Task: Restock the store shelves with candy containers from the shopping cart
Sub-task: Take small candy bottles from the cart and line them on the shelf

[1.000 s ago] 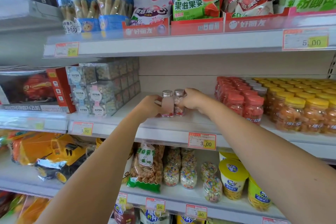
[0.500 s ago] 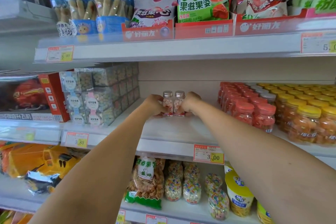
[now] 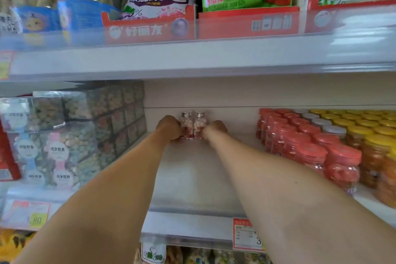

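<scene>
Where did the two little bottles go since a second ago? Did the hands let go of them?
They were slid deeper along the shelf, toward the back wall. The left hand still grips the left bottle and the right hand still grips the right bottle; neither has let go. The bottles stayed upright and side by side, and the red-lidded jars did not move.

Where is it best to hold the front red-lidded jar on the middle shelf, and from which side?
Wrap the round body below the lid of the front red-lidded jar, coming from the front. It stands upright, yellow-lidded jars crowd its right and red ones stand behind; only the front is open.
</scene>
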`<action>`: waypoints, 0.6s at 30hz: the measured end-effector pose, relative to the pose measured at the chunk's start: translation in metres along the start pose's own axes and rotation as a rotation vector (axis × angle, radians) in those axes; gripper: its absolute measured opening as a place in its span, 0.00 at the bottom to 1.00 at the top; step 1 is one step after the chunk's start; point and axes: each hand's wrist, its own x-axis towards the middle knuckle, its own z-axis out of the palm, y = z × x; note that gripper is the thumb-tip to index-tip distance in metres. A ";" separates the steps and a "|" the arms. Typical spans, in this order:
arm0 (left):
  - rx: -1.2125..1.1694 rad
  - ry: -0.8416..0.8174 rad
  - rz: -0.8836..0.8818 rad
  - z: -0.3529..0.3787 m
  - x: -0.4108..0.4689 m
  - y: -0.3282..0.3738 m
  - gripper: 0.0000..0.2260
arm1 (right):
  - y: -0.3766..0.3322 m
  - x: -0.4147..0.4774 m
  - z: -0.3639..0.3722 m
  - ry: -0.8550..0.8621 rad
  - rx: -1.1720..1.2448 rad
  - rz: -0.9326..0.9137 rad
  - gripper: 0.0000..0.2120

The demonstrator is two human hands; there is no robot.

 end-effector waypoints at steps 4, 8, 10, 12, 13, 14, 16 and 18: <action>0.017 0.026 0.045 0.010 0.013 -0.008 0.13 | 0.007 0.017 0.011 0.017 -0.045 0.010 0.17; 0.027 0.032 0.058 0.014 0.019 -0.013 0.14 | 0.009 0.030 0.019 0.039 -0.034 0.004 0.17; 0.028 0.047 0.059 0.016 0.021 -0.014 0.14 | 0.011 0.033 0.019 0.052 -0.032 0.001 0.17; 0.047 0.052 0.050 0.017 0.019 -0.015 0.16 | 0.011 0.031 0.020 0.056 -0.029 0.011 0.18; 0.068 0.049 0.037 0.016 0.017 -0.014 0.16 | 0.011 0.032 0.019 0.036 -0.034 0.024 0.19; 0.095 0.050 0.022 0.015 0.015 -0.013 0.17 | 0.011 0.031 0.018 0.024 -0.027 0.033 0.20; 0.169 0.037 -0.015 0.009 0.006 -0.008 0.16 | 0.007 0.024 0.013 0.010 -0.027 0.050 0.23; 0.215 0.004 -0.046 0.000 -0.006 0.000 0.13 | 0.002 0.014 0.004 -0.024 -0.070 0.057 0.26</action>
